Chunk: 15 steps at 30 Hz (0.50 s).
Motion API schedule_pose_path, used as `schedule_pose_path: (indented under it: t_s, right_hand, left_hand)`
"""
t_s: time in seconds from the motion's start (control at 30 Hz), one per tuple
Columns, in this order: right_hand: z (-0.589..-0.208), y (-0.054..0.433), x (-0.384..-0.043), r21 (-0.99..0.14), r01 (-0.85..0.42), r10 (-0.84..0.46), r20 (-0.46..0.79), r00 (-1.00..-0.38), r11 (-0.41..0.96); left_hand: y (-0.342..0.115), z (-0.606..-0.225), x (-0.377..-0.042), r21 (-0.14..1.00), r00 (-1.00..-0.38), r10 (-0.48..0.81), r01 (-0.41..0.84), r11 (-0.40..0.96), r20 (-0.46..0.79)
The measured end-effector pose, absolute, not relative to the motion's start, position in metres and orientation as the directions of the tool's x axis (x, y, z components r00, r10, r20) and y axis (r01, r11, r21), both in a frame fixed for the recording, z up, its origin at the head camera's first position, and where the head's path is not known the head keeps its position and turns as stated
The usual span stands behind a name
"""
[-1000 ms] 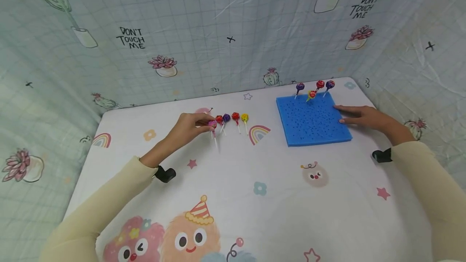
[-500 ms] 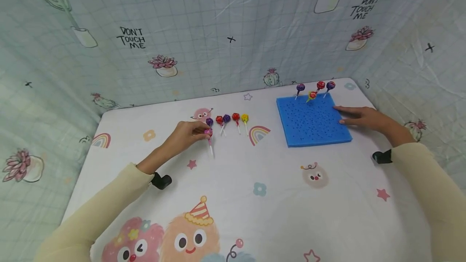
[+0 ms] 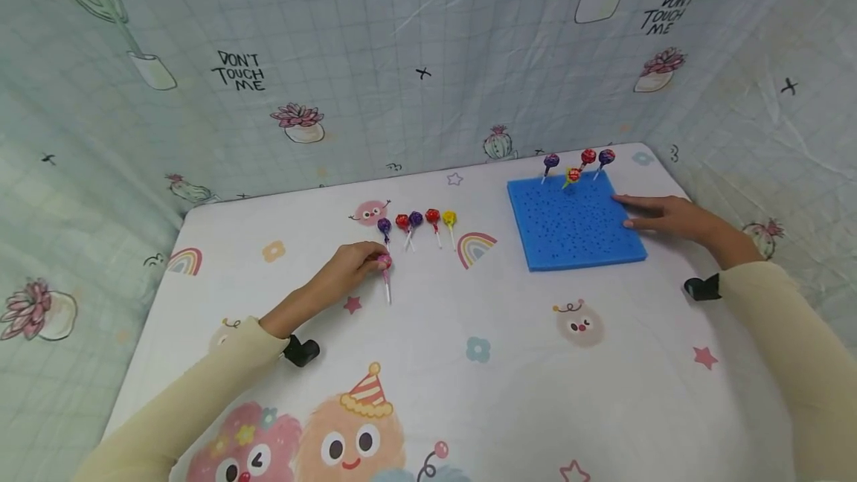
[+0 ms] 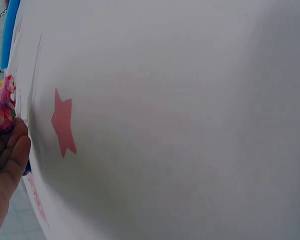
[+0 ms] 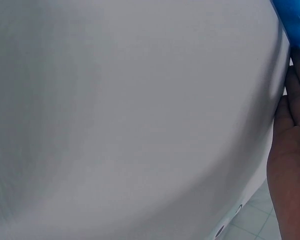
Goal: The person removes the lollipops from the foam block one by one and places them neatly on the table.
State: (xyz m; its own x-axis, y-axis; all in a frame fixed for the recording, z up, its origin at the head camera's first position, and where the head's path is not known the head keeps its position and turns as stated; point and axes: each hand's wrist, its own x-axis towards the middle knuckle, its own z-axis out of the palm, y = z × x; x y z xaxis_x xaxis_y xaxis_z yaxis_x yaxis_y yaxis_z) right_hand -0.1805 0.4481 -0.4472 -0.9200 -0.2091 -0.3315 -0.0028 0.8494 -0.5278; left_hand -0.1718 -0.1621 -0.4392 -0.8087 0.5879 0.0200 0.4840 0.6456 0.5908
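My left hand [image 3: 348,268] pinches a pink lollipop [image 3: 384,262] by its wrapped head, the white stick pointing toward me. In the left wrist view the shiny pink wrapper [image 4: 6,112] shows between the fingertips at the left edge. Just beyond the hand lies a purple lollipop [image 3: 384,225]. My right hand [image 3: 672,216] touches the right edge of a blue foam board [image 3: 569,225] dotted with small holes, its fingers extended. Along the board's far side several lollipops stand by their sticks, among them a purple one [image 3: 551,161] and a yellow one [image 3: 573,174].
Right of the left hand lie more lollipops: a red one [image 3: 402,221] with a purple one [image 3: 416,219] beside it, a second red one [image 3: 432,216] and a yellow one [image 3: 450,217]. The white printed table [image 3: 522,407] ends at a cloth backdrop [image 3: 375,43].
My left hand has drawn the pink lollipop toward me and slightly left, away from the row, uncovering the purple lollipop behind it. The right hand and the board have stayed put.
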Motion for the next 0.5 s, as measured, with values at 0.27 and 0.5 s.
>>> schedule_pose_path:
  t_s: [0.27,0.5]
  right_hand:
    - [-0.447,0.447,-0.179,-0.526,-0.010,-0.214,-0.330,-0.919,0.850]
    - [-0.448,0.448,-0.180,-0.520,-0.002,-0.207,-0.337,-0.918,0.854]
  left_hand:
    - [-0.160,-0.448,-0.171,0.496,-0.802,0.596,0.530,0.688,0.031]
    - [-0.160,-0.452,-0.170,0.541,-0.808,0.588,0.511,0.668,0.037]
